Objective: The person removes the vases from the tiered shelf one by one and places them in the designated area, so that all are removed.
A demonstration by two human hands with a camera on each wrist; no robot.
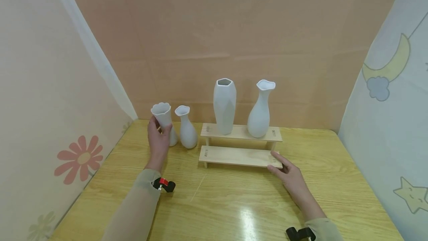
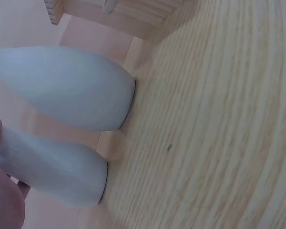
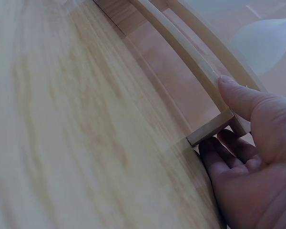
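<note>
With its fingers round the upper body of a white vase with a scalloped rim (image 1: 161, 108), my left hand (image 1: 158, 140) is at the left of the table. In the left wrist view that vase's base (image 2: 86, 174) appears to be at the tabletop. Just right of it stands a smaller white vase with a wavy rim (image 1: 188, 133). My right hand (image 1: 290, 176) grips the right end of the lower step of a two-step wooden stand (image 1: 239, 156). Its thumb (image 3: 236, 93) lies on the board's edge, fingers curled at the end below.
On the stand's upper step are a faceted white vase (image 1: 224, 107) at left and a round-bellied white vase (image 1: 259, 118) at right. The wooden table (image 1: 220, 200) reaches an orange-brown backdrop (image 1: 234, 29); patterned sheets hang at both sides.
</note>
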